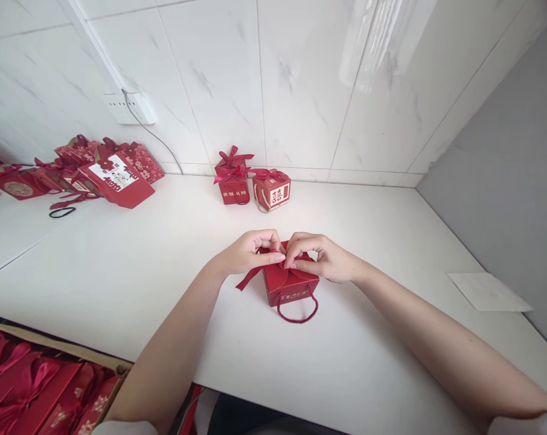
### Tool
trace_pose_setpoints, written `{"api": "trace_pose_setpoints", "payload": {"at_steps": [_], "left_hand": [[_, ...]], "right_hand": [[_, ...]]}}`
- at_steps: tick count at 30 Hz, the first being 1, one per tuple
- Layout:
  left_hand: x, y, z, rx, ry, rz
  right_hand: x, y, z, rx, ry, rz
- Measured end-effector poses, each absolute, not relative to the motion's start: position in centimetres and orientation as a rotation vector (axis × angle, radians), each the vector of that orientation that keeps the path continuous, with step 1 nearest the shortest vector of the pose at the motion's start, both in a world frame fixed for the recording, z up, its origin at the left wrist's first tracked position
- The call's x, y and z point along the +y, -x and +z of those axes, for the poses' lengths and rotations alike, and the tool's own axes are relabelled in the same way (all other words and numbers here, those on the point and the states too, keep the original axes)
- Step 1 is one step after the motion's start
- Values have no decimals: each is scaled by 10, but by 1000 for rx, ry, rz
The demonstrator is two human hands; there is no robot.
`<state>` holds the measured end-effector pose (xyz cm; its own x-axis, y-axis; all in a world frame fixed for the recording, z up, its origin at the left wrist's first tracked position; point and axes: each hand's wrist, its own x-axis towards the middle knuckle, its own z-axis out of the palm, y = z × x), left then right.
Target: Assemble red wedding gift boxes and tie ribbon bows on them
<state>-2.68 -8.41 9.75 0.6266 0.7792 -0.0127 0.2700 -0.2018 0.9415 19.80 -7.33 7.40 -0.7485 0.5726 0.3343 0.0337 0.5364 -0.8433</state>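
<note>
A red gift box (291, 284) with gold lettering stands on the white table in front of me, its twisted rope handle (297, 320) hanging down at the near side. Over the lid, my left hand (255, 251) pinches a red ribbon (250, 278), whose loose tail sticks out to the left. Close against it, my right hand (319, 257) also has thumb and fingers closed on the ribbon at the middle of the lid. The fingers partly hide the ribbon where the hands meet.
Two red boxes with bows (233, 187) and a box with a white label (273, 192) stand by the tiled wall. More red boxes (137, 193) pile up at left. A carton (115, 393) of red boxes sits lower left; white paper (488, 291) lies at right.
</note>
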Motion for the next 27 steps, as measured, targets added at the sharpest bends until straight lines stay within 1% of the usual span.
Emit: {"api": "trace_pose_setpoints", "payload": {"at_steps": [7, 11, 18, 23, 27], "left_hand": [[-86, 25, 101, 862, -1827, 571], [-95, 22, 110, 981, -1950, 586], [-115, 11, 122, 1191, -2229, 561], [-127, 4, 123, 1286, -2498, 534], [-129, 3, 120, 1360, -2595, 545]], "right_hand": [[-73, -199, 74, -2159, 484, 1261], [-75, -199, 75, -2140, 518, 1290], [-75, -197, 76, -2157, 540, 1223], [-74, -197, 74, -2169, 542, 1162], [-75, -196, 74, -2190, 539, 1117]]}}
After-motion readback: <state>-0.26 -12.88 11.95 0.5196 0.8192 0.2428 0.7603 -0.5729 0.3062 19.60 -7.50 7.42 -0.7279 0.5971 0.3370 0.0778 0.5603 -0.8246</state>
